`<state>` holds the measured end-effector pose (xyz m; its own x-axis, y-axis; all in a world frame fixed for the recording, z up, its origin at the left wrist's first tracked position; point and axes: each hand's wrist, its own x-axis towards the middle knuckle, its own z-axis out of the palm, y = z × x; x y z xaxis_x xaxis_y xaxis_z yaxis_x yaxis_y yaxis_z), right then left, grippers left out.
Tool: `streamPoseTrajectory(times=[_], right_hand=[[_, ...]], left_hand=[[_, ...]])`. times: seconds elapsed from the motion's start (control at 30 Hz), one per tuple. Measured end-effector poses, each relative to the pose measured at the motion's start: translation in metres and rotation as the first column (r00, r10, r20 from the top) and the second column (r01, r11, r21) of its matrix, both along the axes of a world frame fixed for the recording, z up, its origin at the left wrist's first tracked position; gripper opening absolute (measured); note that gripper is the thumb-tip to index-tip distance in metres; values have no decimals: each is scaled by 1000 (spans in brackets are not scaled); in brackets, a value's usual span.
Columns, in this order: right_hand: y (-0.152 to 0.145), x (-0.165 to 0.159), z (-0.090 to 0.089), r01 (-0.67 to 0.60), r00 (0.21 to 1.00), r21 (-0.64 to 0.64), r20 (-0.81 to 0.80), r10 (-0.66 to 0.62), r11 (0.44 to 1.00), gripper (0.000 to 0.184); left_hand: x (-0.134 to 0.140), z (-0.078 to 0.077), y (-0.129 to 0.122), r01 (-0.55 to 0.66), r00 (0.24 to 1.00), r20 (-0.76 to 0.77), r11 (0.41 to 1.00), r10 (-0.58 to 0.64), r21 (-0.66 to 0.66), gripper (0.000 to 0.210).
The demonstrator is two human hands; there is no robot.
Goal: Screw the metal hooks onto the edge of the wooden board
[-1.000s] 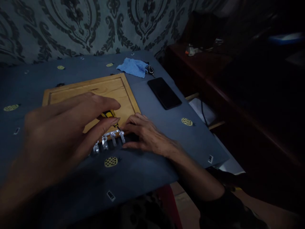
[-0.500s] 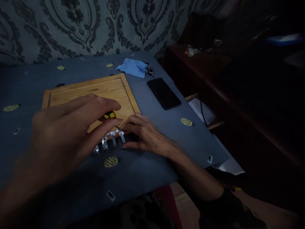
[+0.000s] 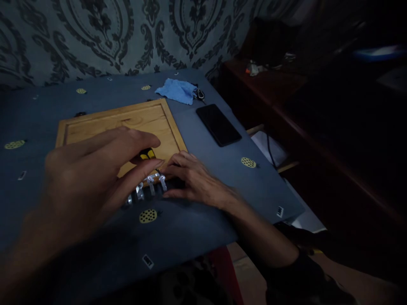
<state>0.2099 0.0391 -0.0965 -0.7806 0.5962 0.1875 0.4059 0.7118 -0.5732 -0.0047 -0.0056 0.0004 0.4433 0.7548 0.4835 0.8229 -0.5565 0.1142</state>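
Slip risk at the end hook, fingers close by

Dim light. Left hand (image 3: 92, 169) closed in a pinch on a yellow-and-black screwdriver (image 3: 147, 153), shaft angled down toward four o'clock. Metal hooks (image 3: 150, 181) along the near edge of the wooden board (image 3: 143, 118), about five o'clock from its middle. Right hand (image 3: 193, 180) half-curled at three o'clock of the hooks; cannot tell whether it grips them or only steadies the board.

Main hazard, my judgement: the tip skids off the end hook into the right fingertips, which sit just beside it; a slanted shaft and poor light would do it. Second: sideways push twists the hooks out of line, or slides the board on the worktop (image 3: 197, 228), if the right hand's hold is weak.

Against a second ago: left hand rolled slightly toward three o'clock, handle turned with it. Right hand and board look unmoved.
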Motion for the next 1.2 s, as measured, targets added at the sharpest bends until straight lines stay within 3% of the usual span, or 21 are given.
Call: streamPoseTrajectory(times=[0.87,1.2], right_hand=[[-1,0,0,8,1000,6,-5,-8,1000,46],[0,-1,-3,4,1000,6,-24,-4,1000,49]], left_hand=[[4,0,-6,-1,998,-69,995,8,100,18],[4,1,-5,-30,998,-50,998,33,57,20]])
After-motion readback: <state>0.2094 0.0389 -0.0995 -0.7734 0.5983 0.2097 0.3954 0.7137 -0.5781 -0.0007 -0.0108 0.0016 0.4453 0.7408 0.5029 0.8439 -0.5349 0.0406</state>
